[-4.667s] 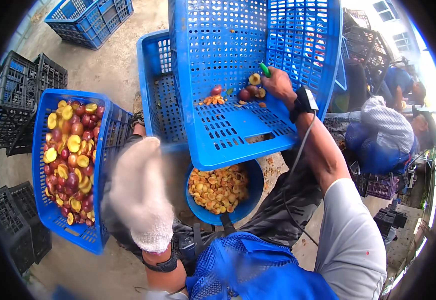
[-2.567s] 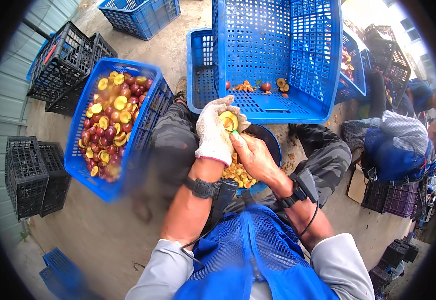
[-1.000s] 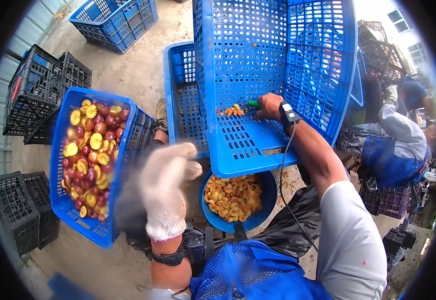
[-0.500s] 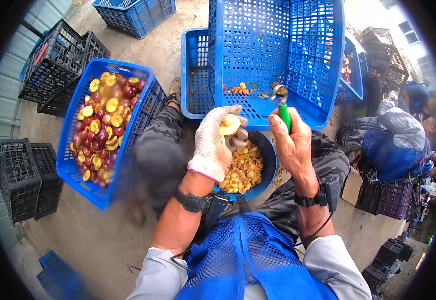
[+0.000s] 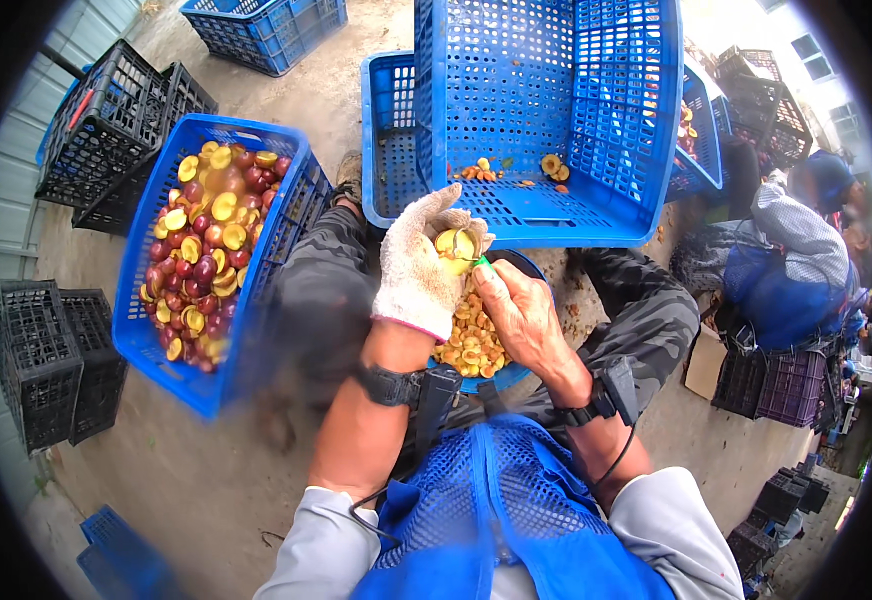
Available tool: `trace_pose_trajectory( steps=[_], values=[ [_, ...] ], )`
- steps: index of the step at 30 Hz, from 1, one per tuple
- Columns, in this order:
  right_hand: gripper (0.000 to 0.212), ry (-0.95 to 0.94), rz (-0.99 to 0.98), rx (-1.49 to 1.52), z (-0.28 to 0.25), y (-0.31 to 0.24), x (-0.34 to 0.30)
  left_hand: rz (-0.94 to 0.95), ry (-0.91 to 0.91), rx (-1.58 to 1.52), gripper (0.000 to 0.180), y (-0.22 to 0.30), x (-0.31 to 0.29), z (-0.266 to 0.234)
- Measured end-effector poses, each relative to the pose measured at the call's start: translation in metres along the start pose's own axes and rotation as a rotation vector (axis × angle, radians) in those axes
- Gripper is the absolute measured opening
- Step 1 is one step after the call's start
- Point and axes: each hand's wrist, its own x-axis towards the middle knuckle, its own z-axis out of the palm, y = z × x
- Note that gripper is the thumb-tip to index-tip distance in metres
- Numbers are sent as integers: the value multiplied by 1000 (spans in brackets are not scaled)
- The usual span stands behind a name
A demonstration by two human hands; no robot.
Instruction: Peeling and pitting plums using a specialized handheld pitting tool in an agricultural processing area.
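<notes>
My left hand [image 5: 416, 265], in a whitish knit glove, is closed around a halved plum [image 5: 453, 246] with its yellow flesh showing. Bare, my right hand [image 5: 524, 312] grips a green-handled pitting tool [image 5: 482, 263] whose metal end is at the plum's cut face. The tip itself is mostly hidden against the flesh. Beneath both hands stands a round blue tub [image 5: 506, 377] holding many small yellow-brown fruit pieces, partly covered by my right hand. Just beyond my hands, a large blue crate [image 5: 516, 90] lies tipped open toward me, with a few fruit bits on its inner surface.
To my left is a blue crate [image 5: 169, 385] full of whole and halved red plums. Black crates [image 5: 38, 355] stand along the corrugated wall, and another blue crate [image 5: 276, 40] sits farther off. A co-worker [image 5: 786, 270] sits at the right near purple crates [image 5: 788, 388].
My right hand has come down and left, bringing the pitting tool from above the tub to the plum half. My left hand stays nearly in place, still holding the plum.
</notes>
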Motion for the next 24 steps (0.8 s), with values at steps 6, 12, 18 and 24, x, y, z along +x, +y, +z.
trace_pose_trajectory(
  steps=[6, 12, 18, 24],
  values=[
    [26, 250, 24, 161, 15, -8, 23, 128, -87, 138, 19, -13, 13, -4],
    [24, 281, -42, -147, -5, -14, 28, 267, -167, 139, 25, -8, 11, -10],
    [22, -2, -15, -107, 8, -9, 0, -66, -49, -94, 35, 10, 3, 0],
    [27, -95, -77, -50, 12, -14, -2, -44, 20, 35, 28, 12, -6, 3]
  ],
)
